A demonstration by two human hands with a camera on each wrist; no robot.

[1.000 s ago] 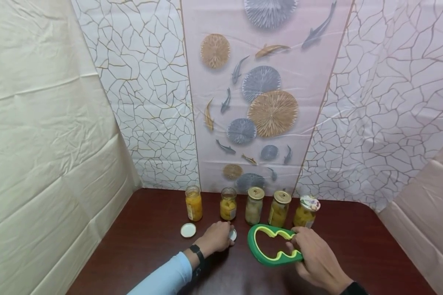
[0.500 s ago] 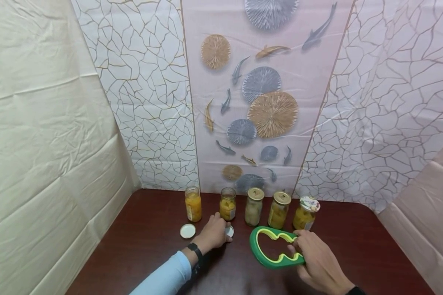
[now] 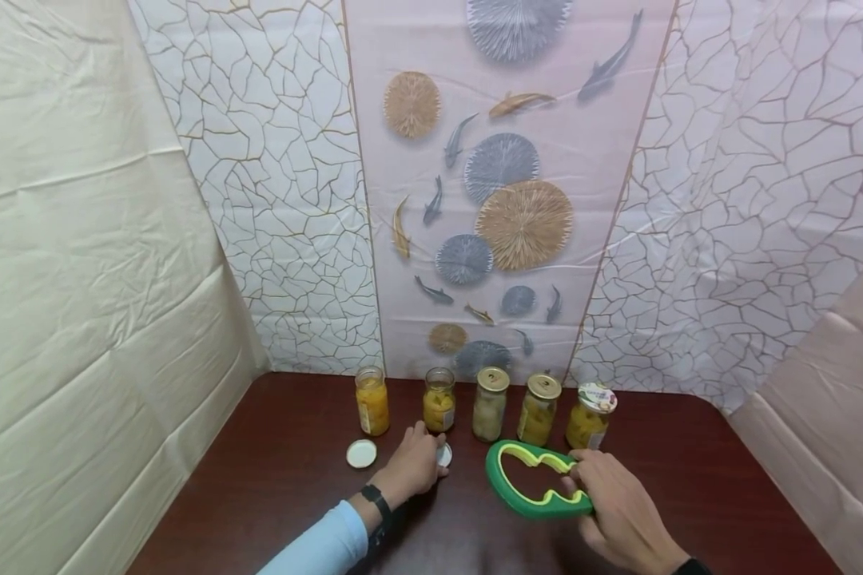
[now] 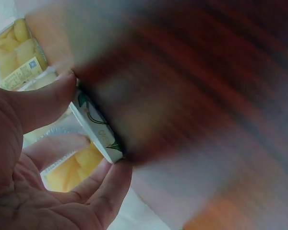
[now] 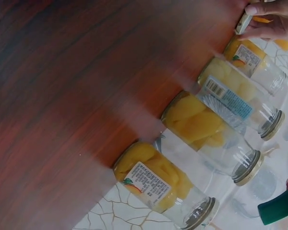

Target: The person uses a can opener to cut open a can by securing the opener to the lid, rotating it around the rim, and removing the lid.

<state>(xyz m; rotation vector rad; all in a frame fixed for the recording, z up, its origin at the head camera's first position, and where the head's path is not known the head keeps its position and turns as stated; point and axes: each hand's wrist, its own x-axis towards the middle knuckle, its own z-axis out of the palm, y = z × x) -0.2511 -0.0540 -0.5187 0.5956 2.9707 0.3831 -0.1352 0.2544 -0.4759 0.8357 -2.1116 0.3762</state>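
My left hand (image 3: 411,465) pinches a white jar lid (image 4: 98,125) on edge between thumb and fingers, low over the table in front of an open jar of yellow fruit (image 3: 439,406). In the head view the lid's pale inside shows beside the fingertips. My right hand (image 3: 622,503) grips the end of a green jar opener (image 3: 499,482) with a yellow scalloped inner edge. It is held in front of the lidded jars, and only a bit of its green frame enters the right wrist view.
Another open jar of orange-yellow fruit (image 3: 372,406) stands at the left, with a loose lid (image 3: 361,454) lying before it. To the right stand a pale-filled jar (image 3: 489,411), a gold-lidded jar (image 3: 537,415) and a jar with a patterned lid (image 3: 590,419). Patterned cloth hangs behind the dark table (image 3: 288,447).
My left hand has shifted slightly left with the lid over the last second. The right hand and jar opener have barely moved; the whole head view has drifted a little.
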